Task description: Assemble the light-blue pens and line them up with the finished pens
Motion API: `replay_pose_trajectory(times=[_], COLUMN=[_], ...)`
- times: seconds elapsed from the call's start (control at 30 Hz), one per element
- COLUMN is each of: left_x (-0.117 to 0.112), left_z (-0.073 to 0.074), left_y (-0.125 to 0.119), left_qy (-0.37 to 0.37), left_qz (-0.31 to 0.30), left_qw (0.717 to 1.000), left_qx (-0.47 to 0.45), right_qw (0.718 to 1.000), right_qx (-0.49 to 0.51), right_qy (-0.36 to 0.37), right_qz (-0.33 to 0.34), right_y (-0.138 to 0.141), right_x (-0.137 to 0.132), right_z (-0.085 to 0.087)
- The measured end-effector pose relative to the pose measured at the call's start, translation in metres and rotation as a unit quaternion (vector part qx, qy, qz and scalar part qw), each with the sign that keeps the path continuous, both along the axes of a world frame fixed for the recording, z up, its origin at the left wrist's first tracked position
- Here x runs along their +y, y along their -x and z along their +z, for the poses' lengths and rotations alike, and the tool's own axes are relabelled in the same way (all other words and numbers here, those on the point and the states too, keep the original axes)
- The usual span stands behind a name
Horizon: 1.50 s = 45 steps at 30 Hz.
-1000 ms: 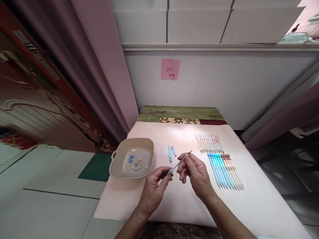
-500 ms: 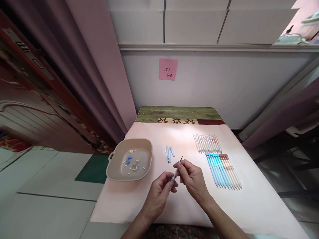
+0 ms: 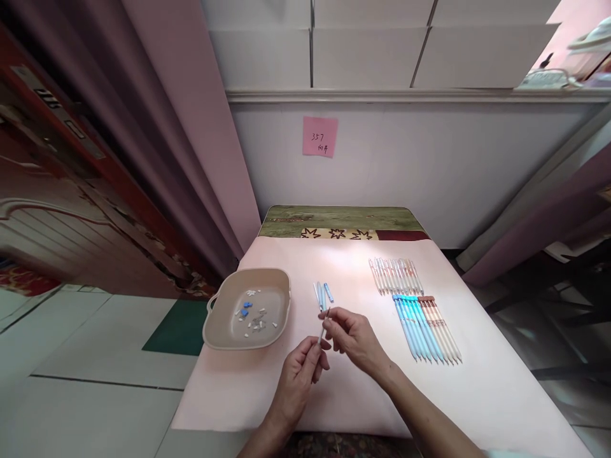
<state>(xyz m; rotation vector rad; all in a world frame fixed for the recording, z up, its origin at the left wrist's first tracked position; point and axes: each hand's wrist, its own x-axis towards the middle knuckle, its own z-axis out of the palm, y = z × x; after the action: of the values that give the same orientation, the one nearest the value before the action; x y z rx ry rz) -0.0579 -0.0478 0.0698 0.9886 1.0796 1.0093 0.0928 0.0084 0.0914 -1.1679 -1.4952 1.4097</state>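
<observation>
My left hand (image 3: 300,370) is closed in a pinch around the lower end of a slim white pen refill (image 3: 321,335) with a dark tip. The fingers of my right hand (image 3: 351,337) close on its upper end, just below that tip. The refill is held tilted above the table, and fingertips hide parts of it. Just beyond my hands lie light-blue pen parts (image 3: 321,294), with a short blue barrel piece (image 3: 328,292) beside them.
On the left stands a beige basin (image 3: 222,337) holding small white, clear and blue parts. To the right lies a row of blue and brown-topped pens (image 3: 420,327), with several clear pen barrels (image 3: 395,275) behind it. A white wall rises past the table's far edge.
Both hands have shifted slightly left with the refill, which now stands more upright. My right fingers sit closer to the dark tip. The parts on the table are unmoved.
</observation>
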Motion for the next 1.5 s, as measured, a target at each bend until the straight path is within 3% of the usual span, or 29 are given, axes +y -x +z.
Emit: replay_pose_trajectory(times=[0.1,0.17,0.2,0.37,0.53,0.8,1.07,1.17,1.23,1.3,1.4,1.5], left_x=[-0.003,-0.005,-0.005,-0.006,-0.007,-0.003,0.001,0.004,0.005,0.007,0.008,0.009], left_z=[0.000,0.002,0.003,0.010,0.017,0.015,0.019,0.020,0.021,0.022,0.026,0.028], left_y=[0.007,0.009,0.010,0.010,0.011,0.007,0.002,-0.003,-0.007,-0.011,-0.015,-0.017], left_qy=[0.000,0.000,0.000,0.006,-0.002,0.000,0.018,0.045,0.063,0.078,0.094,0.114], left_qz=[0.046,0.073,0.085,0.126,0.149,0.138,0.120,0.110,0.100,0.087,0.067,0.065], left_qw=[0.999,0.997,0.996,0.992,0.988,0.990,0.992,0.990,0.986,0.982,0.975,0.968], left_qx=[0.003,-0.001,-0.005,-0.029,-0.032,-0.020,-0.035,-0.077,-0.115,-0.150,-0.190,-0.213], right_qw=[0.986,0.939,0.929,0.898,0.870,0.867,0.929,0.987,0.979,0.949,0.939,0.939], right_qx=[-0.143,-0.323,-0.350,-0.430,-0.487,-0.490,-0.352,-0.101,0.135,0.270,0.303,0.277], right_qy=[-0.047,-0.073,-0.070,-0.043,0.000,-0.004,-0.034,0.027,0.091,0.124,0.131,0.120], right_qz=[-0.075,-0.092,-0.093,-0.088,-0.074,-0.090,-0.112,-0.124,-0.126,-0.109,-0.099,-0.165], right_y=[-0.006,-0.005,-0.002,0.023,0.037,0.033,0.010,-0.003,-0.012,-0.020,-0.031,-0.041], right_x=[0.024,0.041,0.048,0.072,0.077,0.067,0.054,0.044,0.035,0.026,0.019,0.019], right_z=[-0.015,-0.027,-0.032,-0.046,-0.050,-0.049,-0.041,-0.036,-0.030,-0.022,-0.014,-0.016])
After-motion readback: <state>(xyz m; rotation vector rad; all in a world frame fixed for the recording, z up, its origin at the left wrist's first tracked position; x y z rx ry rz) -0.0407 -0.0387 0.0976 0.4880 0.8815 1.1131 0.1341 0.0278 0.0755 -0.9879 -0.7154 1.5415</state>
